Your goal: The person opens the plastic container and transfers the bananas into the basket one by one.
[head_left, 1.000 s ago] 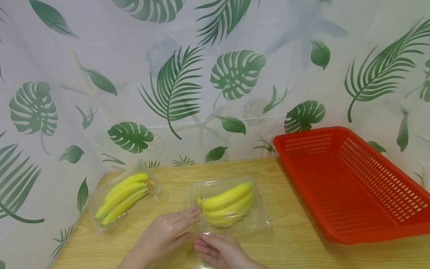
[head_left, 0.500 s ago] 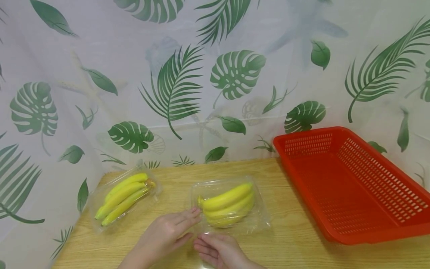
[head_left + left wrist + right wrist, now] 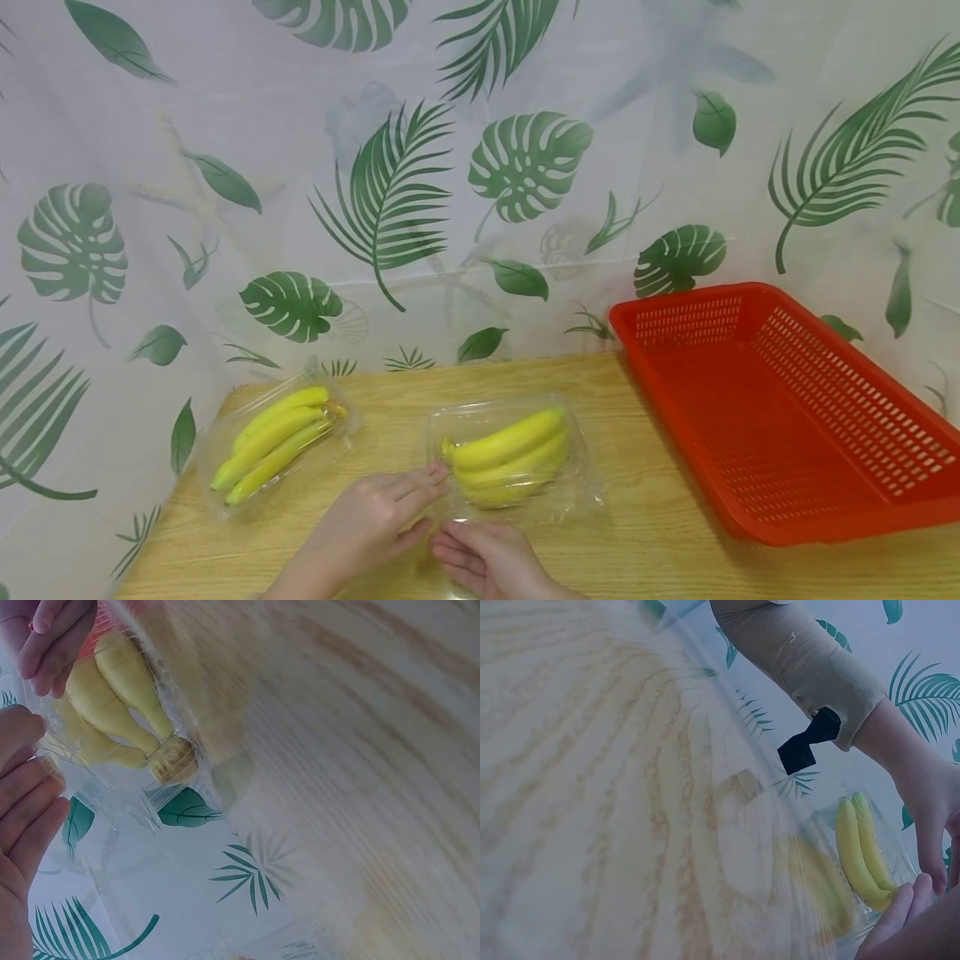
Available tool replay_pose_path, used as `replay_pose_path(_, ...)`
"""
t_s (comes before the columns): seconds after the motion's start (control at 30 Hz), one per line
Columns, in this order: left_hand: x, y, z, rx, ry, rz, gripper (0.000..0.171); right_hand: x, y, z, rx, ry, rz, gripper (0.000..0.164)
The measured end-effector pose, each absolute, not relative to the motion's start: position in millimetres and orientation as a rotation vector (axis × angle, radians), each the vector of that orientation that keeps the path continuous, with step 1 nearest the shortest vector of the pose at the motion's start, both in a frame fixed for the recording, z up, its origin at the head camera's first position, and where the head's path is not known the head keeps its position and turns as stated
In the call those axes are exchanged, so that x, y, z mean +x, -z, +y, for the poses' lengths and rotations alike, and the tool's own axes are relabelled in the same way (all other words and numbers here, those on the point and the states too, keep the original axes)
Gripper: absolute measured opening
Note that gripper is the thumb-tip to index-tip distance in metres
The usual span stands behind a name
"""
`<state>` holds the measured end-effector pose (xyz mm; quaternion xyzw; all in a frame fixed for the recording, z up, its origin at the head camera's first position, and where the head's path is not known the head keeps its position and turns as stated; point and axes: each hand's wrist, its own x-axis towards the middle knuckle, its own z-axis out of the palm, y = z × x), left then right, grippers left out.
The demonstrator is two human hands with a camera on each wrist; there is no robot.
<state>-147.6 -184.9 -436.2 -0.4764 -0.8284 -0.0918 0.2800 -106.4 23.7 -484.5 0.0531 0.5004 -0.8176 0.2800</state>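
A clear plastic clamshell pack with a bunch of bananas [image 3: 506,458] lies on the wooden table before me. My left hand [image 3: 375,521] is at its left side, fingers extended, the tips against or very near the plastic. By the pack's front left corner is my right hand [image 3: 491,558], its fingers loosely bent and the thumb close to the rim. Whether the right hand touches the plastic cannot be made out. In the left wrist view the bananas [image 3: 105,697] show through the plastic beside both hands. Farther left lies another clear pack of bananas [image 3: 273,442].
A red perforated plastic basket [image 3: 723,467] stands on the right of the wooden table [image 3: 645,533]. Behind and to the left hangs a white leaf-print cloth [image 3: 450,333]. The right wrist view shows a pale sleeve [image 3: 802,664] on the left arm.
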Motion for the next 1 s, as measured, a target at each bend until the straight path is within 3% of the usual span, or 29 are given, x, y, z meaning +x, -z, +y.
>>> replay_pose_path(1.0,-152.1,435.8,-182.3,-1.292,0.257,-2.153,0.050,-106.0,488.3,10.4,0.193,2.272,1.410,0.035)
